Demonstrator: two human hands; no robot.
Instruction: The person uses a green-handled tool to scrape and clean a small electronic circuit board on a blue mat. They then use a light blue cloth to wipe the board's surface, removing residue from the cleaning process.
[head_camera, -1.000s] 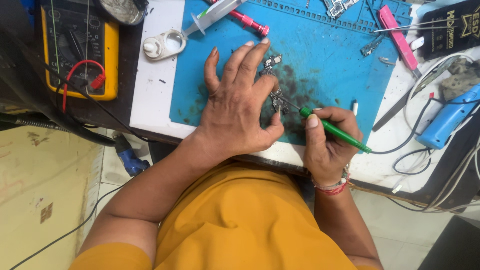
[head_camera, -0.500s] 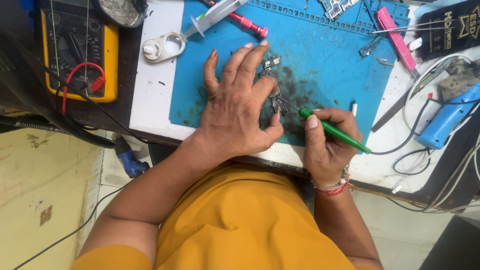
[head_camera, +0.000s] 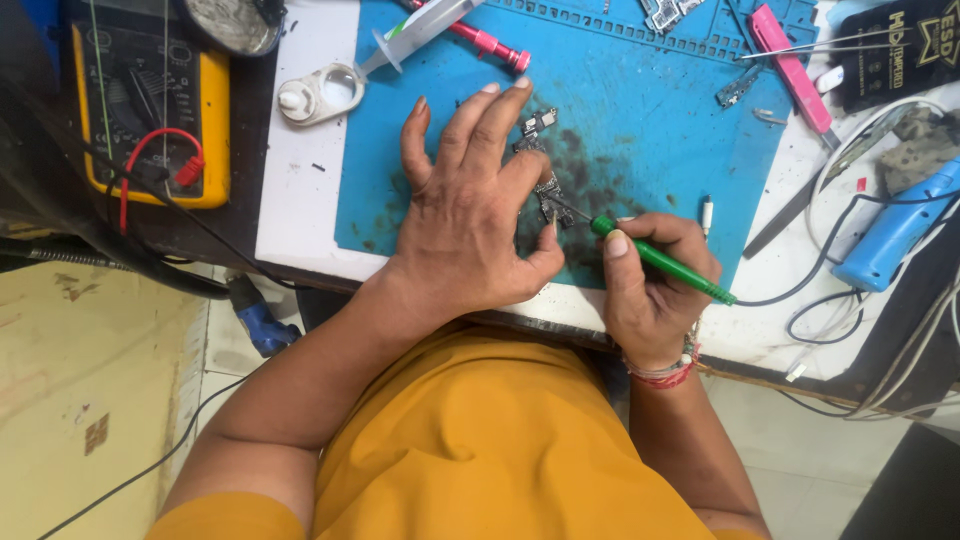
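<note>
Left hand, fingers spread, pins a small circuit board to the blue mat. Right hand grips a green tool, tip touching the board.

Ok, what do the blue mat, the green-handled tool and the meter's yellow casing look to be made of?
Blue mat: likely silicone or rubber; matte, dark-stained, with moulded ridges along its far edge. Green-handled tool in the right hand: smooth, slightly glossy plastic handle, thin metal tip. Meter's yellow casing: probably rubbery plastic, dull with rounded edges.

left hand | fingers maybe slightly shifted | green tool tip barely moved
</note>
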